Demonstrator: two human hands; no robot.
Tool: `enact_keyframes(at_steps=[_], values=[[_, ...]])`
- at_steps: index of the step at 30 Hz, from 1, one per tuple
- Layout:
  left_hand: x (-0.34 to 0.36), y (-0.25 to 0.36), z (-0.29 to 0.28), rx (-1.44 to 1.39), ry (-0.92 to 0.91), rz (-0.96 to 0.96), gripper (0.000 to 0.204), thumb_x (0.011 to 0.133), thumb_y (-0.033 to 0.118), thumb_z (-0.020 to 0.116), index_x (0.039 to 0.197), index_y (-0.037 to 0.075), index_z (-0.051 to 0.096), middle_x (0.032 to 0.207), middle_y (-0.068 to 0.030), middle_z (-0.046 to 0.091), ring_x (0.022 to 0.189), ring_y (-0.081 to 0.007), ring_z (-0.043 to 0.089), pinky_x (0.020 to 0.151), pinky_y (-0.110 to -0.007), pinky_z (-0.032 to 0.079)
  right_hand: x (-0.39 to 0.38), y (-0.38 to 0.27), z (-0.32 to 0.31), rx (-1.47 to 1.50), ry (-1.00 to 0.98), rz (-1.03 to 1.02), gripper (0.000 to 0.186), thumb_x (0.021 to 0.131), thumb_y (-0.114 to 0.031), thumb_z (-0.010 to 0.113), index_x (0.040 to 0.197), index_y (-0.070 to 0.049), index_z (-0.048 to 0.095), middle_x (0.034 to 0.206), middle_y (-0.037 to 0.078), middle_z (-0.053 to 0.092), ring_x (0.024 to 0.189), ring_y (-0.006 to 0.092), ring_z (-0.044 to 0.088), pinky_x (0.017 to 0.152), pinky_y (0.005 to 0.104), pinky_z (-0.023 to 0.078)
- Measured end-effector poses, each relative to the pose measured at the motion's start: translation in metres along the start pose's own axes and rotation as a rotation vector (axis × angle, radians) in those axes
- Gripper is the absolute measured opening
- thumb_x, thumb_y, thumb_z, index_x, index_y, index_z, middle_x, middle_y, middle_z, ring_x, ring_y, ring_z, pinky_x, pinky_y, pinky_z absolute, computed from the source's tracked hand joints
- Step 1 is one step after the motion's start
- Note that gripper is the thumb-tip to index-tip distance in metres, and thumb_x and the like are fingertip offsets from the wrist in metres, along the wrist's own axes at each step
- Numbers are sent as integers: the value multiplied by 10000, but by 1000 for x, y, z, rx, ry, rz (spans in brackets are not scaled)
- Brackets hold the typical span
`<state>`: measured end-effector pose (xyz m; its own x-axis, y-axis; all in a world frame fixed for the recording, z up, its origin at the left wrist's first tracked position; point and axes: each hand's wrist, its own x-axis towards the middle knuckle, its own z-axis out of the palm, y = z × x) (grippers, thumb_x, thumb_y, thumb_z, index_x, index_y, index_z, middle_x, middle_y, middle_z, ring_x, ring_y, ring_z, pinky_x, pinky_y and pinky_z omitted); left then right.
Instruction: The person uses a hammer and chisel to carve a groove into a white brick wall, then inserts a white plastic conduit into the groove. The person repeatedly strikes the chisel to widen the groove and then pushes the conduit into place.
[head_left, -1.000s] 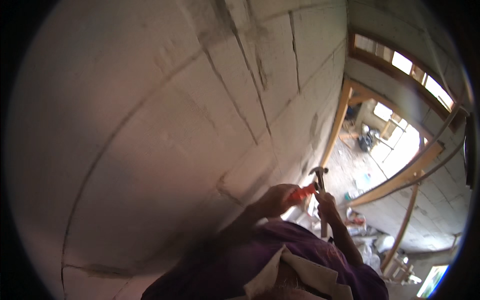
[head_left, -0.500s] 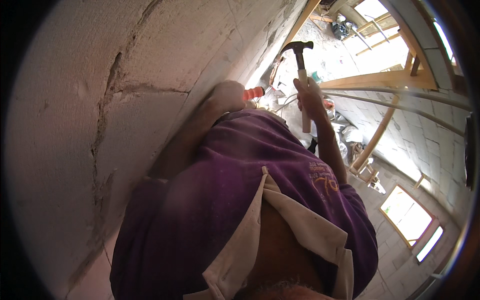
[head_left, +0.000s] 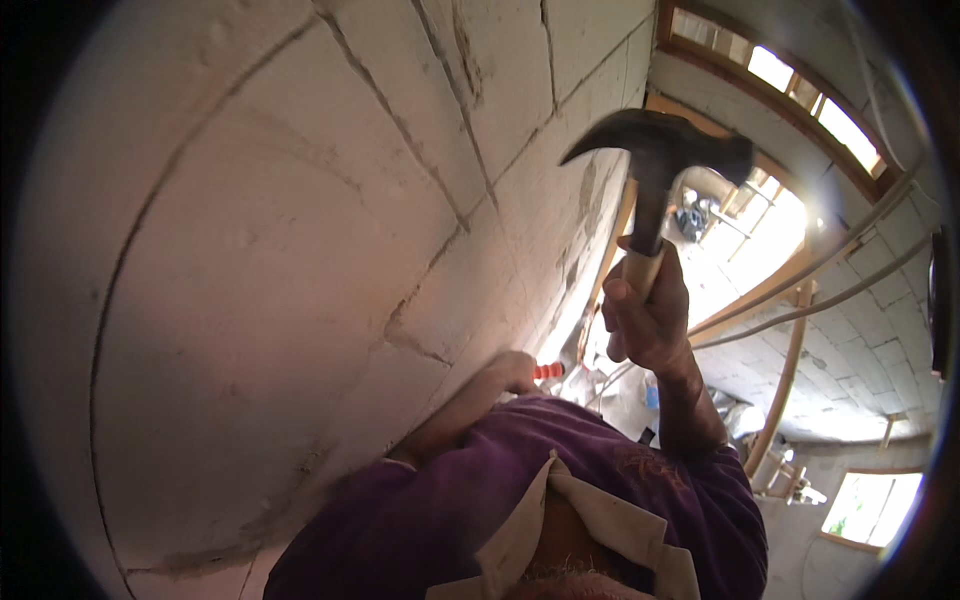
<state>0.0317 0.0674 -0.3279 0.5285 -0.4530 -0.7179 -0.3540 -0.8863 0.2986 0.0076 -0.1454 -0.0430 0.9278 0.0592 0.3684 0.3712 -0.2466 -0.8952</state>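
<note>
I hold a claw hammer [head_left: 675, 150] up in my right hand [head_left: 645, 310], fingers wrapped round its pale handle, its dark head large and high in the view. Lower down, my left hand [head_left: 510, 368] is closed beside the pale block wall [head_left: 240, 260] on a red-handled tool [head_left: 550, 370], whose ridged grip pokes out to the right of the hand; its tip is too small to make out. The wall has cracked, dark joint lines.
A wooden door frame [head_left: 622, 210] opens onto a bright, cluttered area beyond, below a wood-framed transom [head_left: 770, 70]. Loose pale cables [head_left: 850, 240] cross at the right. A leaning timber [head_left: 775, 420], heaped material and a window [head_left: 870, 505] are at lower right.
My right hand has swung the hammer up, much nearer the camera, away from the red tool. My left hand stays low by the wall on that tool. The camera's angle has shifted between frames.
</note>
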Motion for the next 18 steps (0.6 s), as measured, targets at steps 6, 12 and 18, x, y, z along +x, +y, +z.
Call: enact_keyframes(at_steps=[6,12,18], values=[[-1,1,0,-46,124,-1,593,613,525,799,929,26,751,920,-181,723,915,-290,698,814,-384,514,28,-56,14,-9,-64,-107,402,975,-269,564,1257,-3,455,798,207,650,699,283,678,608,389,497],[4,4,1,-17,135,-27,270,689,184,679,876,0,744,922,-205,719,914,-308,707,781,-405,538,66,-107,16,-62,158,-570,327,1058,-292,455,1100,32,470,592,10,510,424,53,465,382,225,356],[22,-8,16,-56,200,63,234,696,125,614,846,8,751,898,-221,714,902,-317,710,772,-405,542,93,-130,24,139,356,-895,328,1070,-322,405,1127,-4,463,618,11,528,427,58,483,365,223,363]])
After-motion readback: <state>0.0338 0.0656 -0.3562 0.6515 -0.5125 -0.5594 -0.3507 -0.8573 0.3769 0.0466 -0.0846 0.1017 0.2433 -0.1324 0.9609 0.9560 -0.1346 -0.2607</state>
